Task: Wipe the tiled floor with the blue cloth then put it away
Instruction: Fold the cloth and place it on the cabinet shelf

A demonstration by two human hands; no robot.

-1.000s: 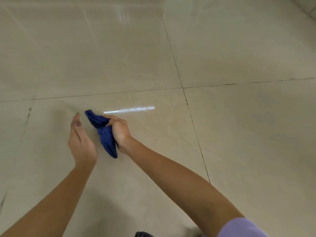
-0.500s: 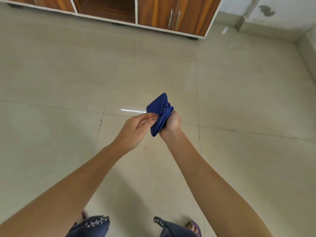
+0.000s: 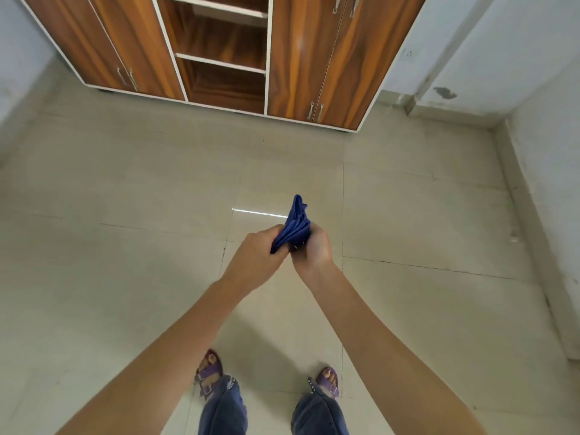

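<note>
The crumpled dark-blue fabric cloth [image 3: 296, 226] is held up in the air, well clear of the glossy beige tiled floor [image 3: 125, 189], gathered between both hands in front of the body. The left hand [image 3: 260, 255] is closed around the lower end of the bundle, its fingers curled and pinching the fabric. The right hand [image 3: 314, 246] is clasped against the other side, its fingers wrapped over the folds. A loose peak of cloth stands out above the two fists.

From the standing posture, with the sandalled feet [image 3: 208, 372] planted on the floor and the cloth lifted off it, the wiping is judged to be finished and the putting-away step to be in hand; the cloth appears to be bunched or folded for storage.

The wood-grain cupboard with white edging [image 3: 295, 58] stands at the far edge of the floor, well apart from the hands, and its middle bay of open shelves [image 3: 219, 62] is exposed. The next move is judged to call for the bundle to be kept compact in a firm grip, carried across the floor, and set on a shelf; which shelf is meant cannot be told.
</note>
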